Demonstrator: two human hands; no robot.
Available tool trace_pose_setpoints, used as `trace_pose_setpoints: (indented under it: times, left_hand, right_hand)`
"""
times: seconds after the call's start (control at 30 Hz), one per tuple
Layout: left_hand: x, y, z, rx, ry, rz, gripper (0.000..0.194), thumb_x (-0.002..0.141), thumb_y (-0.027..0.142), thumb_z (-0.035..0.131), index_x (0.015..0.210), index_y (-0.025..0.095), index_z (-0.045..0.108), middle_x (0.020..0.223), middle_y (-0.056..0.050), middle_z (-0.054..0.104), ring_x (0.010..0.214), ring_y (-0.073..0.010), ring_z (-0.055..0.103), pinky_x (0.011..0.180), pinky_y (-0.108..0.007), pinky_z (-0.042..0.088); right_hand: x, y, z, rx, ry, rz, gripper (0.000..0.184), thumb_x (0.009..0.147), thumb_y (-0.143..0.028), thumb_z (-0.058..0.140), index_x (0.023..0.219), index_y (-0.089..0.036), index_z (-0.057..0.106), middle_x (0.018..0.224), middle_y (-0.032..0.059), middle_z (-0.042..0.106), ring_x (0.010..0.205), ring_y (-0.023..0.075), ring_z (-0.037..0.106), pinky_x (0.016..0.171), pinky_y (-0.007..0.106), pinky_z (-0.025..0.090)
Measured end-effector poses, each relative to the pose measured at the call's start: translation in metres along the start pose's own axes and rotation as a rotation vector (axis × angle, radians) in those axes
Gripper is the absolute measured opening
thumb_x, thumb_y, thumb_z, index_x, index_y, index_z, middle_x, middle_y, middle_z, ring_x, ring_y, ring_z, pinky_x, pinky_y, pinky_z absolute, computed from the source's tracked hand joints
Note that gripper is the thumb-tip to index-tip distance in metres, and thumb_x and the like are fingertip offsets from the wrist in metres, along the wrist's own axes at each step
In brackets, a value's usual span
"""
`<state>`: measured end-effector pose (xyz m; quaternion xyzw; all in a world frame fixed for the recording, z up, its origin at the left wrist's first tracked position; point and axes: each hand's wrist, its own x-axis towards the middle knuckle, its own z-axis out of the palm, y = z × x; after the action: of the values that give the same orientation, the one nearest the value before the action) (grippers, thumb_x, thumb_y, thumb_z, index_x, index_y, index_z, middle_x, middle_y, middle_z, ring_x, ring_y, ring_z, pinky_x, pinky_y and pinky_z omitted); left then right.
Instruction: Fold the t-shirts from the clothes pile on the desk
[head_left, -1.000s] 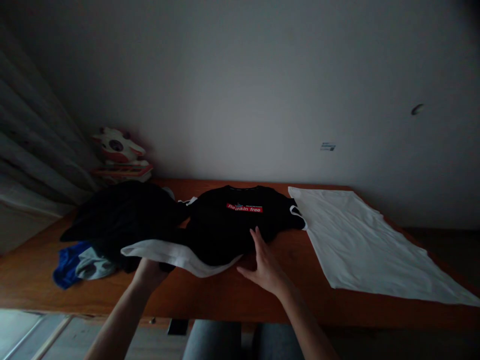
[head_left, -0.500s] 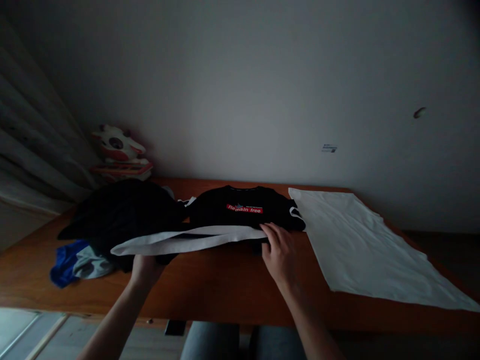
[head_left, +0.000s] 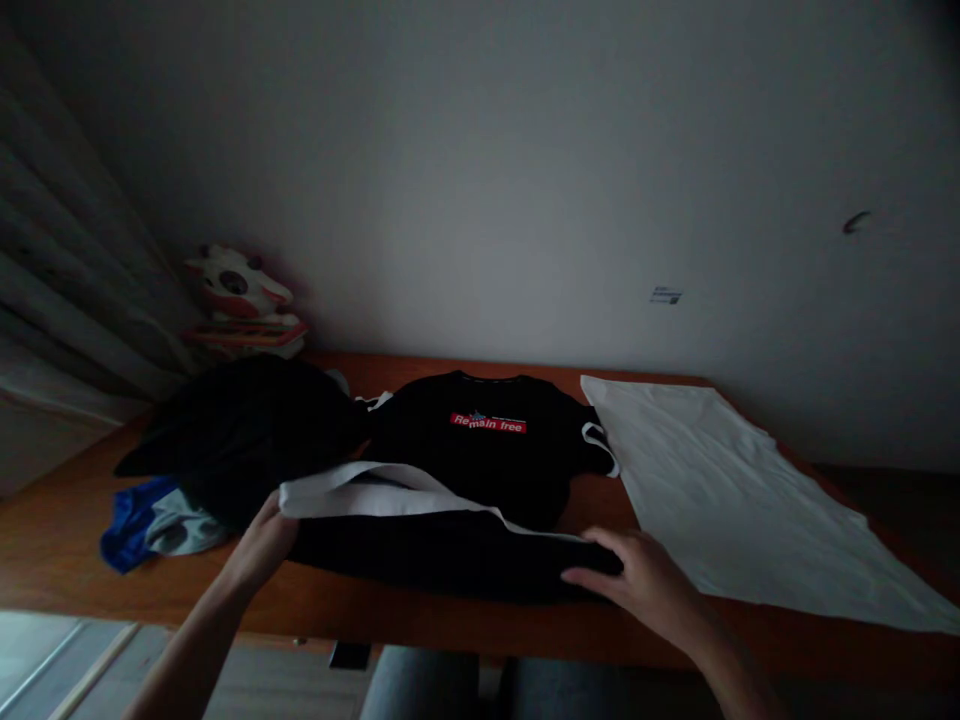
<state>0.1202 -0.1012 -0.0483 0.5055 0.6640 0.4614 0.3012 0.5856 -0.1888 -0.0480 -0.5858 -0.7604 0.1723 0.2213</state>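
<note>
Two bare hands work the white-banded hem (head_left: 442, 503) of a black shirt (head_left: 412, 435) printed "Remain free," its neckline toward the table's far edge and its lower part near the middle of the near edge of the wooden table (head_left: 420, 630). The left hand (head_left: 266, 540) is closed on the hem's left corner; the right hand (head_left: 637, 575) is at the hem's other end, thumb and fingers parted around dark cloth, though whether they pinch it cannot be told.

The band gapes at left and runs thin at right, so the corners look best drawn apart evenly, with light tension, both layers caught together and the edge parallel to the table's near edge. Too hard a tug would likely drag the neckline askew. Lowering the band gently, then smoothing outward from the middle, should leave fewer creases.

A dark heap of clothes (head_left: 247, 420) lies beside the shirt toward the far left corner; at right, a white cloth (head_left: 750, 490) reaches toward the near right corner, close enough to the right sleeve to snag.
</note>
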Motion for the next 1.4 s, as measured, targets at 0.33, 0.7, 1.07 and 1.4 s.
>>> trace_pose_setpoints:
  times: [0.33, 0.7, 1.07, 1.4]
  left_hand:
    - [-0.016, -0.022, -0.015, 0.098, -0.186, -0.080, 0.043, 0.048, 0.064, 0.075, 0.058, 0.026, 0.058, 0.051, 0.000, 0.058, 0.062, -0.0231, 0.062, 0.051, -0.027, 0.053]
    - [-0.018, -0.024, -0.015, 0.219, -0.434, 0.017, 0.029, 0.057, 0.054, 0.077, 0.072, 0.030, 0.079, 0.081, -0.003, 0.080, 0.080, -0.0286, 0.074, 0.074, -0.030, 0.060]
    - [0.000, -0.006, 0.008, 0.194, -0.363, 0.118, 0.039, 0.073, 0.062, 0.066, 0.082, 0.026, 0.078, 0.081, -0.003, 0.077, 0.084, -0.0280, 0.072, 0.074, -0.030, 0.058]
    - [0.113, 0.006, 0.068, 0.668, -0.081, 0.317, 0.034, 0.090, 0.035, 0.048, 0.109, 0.016, 0.070, 0.118, -0.015, 0.072, 0.111, -0.0274, 0.067, 0.100, -0.037, 0.050]
  right_hand:
    - [-0.054, 0.044, -0.015, 0.435, 0.267, 0.299, 0.028, 0.078, -0.047, 0.068, 0.097, -0.025, 0.069, 0.078, 0.0035, 0.072, 0.068, 0.0215, 0.068, 0.062, 0.029, 0.058]
    - [-0.050, 0.046, -0.047, 0.491, 0.361, 0.330, 0.045, 0.061, -0.061, 0.081, 0.091, -0.028, 0.081, 0.094, 0.0122, 0.080, 0.089, 0.0330, 0.075, 0.077, 0.038, 0.064]
    - [0.008, 0.041, -0.059, 0.295, 0.121, 0.159, 0.048, 0.082, -0.062, 0.068, 0.115, -0.026, 0.073, 0.116, 0.0104, 0.076, 0.109, 0.0304, 0.071, 0.096, 0.043, 0.058]
    - [0.042, 0.051, 0.082, -0.361, 0.429, -0.005, 0.055, 0.099, -0.060, 0.045, 0.131, -0.018, 0.060, 0.136, 0.0198, 0.062, 0.130, 0.0367, 0.056, 0.108, 0.065, 0.040]
